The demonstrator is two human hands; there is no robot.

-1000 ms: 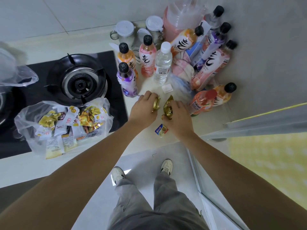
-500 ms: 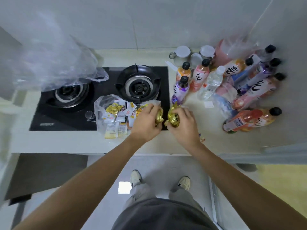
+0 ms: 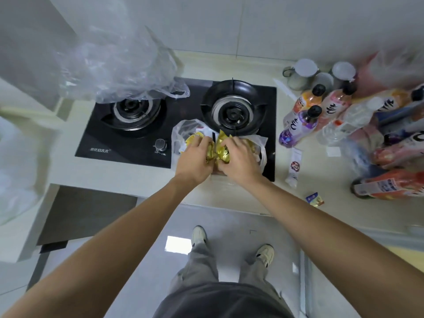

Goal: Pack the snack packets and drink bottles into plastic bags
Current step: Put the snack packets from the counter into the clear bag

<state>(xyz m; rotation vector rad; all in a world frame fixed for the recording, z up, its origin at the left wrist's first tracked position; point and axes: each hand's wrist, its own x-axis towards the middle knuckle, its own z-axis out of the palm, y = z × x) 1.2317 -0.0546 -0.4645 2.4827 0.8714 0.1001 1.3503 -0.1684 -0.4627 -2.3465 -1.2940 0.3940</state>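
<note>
Setting: pale kitchen table (image 3: pixel 128 173) under tiled walls, black two-burner gas hob (image 3: pixel 146 136) at centre, the person's legs and shoes on the grey floor at 6 o'clock.
Left hand (image 3: pixel 193 160): grip closed on a crinkled gold snack packet (image 3: pixel 210 152), right over the bag's mouth.
Right hand (image 3: pixel 238 160): grip closed too, clutching a second gold packet (image 3: pixel 223 148); the two hands are touching, knuckle to knuckle.
Open bag (image 3: pixel 181 131): clear plastic bag sitting on the hob's front edge below the right burner, yellow and white packets already inside.
Spare bag (image 3: pixel 119 65): big empty clear bag billowing at 10 o'clock over the left burner.
Bottles (image 3: pixel 321 111): a crowd at 2 to 3 o'clock, some upright, some lying down, none bagged yet.
Strays: one long white packet (image 3: pixel 294 165) and one small blue sachet (image 3: pixel 314 199) on the table at 4 o'clock.
Progress: my call, snacks are nearly done, with these two golds about to drop in; the strays and every drink bottle remain, so well under halfway.
</note>
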